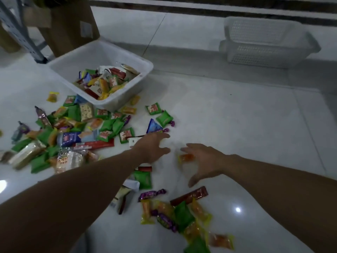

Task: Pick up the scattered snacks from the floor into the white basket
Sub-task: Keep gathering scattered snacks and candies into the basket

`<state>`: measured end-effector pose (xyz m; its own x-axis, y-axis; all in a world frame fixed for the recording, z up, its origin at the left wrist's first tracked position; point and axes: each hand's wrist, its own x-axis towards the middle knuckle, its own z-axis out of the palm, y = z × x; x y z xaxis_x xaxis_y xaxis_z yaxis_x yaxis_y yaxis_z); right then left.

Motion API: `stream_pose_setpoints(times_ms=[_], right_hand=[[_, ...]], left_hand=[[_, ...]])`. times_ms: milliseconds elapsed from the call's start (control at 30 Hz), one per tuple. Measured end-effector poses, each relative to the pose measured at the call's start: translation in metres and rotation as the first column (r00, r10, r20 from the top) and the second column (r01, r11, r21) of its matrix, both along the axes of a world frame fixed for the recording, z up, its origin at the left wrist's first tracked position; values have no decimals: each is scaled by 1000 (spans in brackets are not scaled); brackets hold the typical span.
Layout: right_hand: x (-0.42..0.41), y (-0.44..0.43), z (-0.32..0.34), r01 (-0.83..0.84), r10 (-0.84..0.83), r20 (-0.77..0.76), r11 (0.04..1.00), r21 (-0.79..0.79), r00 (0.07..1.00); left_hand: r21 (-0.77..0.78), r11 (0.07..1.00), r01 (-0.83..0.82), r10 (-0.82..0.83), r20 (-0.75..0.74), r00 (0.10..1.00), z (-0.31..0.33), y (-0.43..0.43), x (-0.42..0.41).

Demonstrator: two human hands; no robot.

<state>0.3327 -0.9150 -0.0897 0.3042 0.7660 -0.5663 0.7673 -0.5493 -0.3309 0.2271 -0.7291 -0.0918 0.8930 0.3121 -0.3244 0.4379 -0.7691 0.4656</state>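
Snacks (73, 132) lie scattered over the floor (255, 125). The thickest heap is on its left side, in front of the white basket (131, 90), and a smaller cluster lies close to me. A dark red bar (189, 196) lies flat just below my right hand (204, 161), its long axis running from lower left to upper right. The white basket holds a mixed pile of wrapped snacks. Two stacked mesh baskets (264, 42) stand well apart at the far right. My left hand (153, 148) and right hand are both spread, palms down, on either side of a small orange packet (187, 157). The packet is blurred, so I cannot tell whether my right fingers touch it.
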Motion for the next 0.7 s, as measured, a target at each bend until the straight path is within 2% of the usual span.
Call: stream_pose_setpoints(times_ms=[133, 233, 367, 500, 700], right_hand=[[-13, -11, -18, -218, 220, 124, 975, -34, 967], [-18, -19, -29, -291, 280, 229, 957, 12, 932], [-14, -30, -42, -332, 303, 274, 941, 65, 913], [-10, -28, -47, -268, 212, 283, 947, 179, 936], [-12, -16, -47, -39, -3, 189, 975, 219, 982]], left_hand=[[25, 998, 49, -49, 9, 999, -9, -9, -2], [50, 996, 78, -78, 6, 997, -14, -17, -3], [96, 991, 89, -88, -9, 996, -23, -23, -2], [154, 987, 52, -57, 24, 998, -24, -21, 0], [115, 990, -81, 76, 50, 996, -30, -9, 3]])
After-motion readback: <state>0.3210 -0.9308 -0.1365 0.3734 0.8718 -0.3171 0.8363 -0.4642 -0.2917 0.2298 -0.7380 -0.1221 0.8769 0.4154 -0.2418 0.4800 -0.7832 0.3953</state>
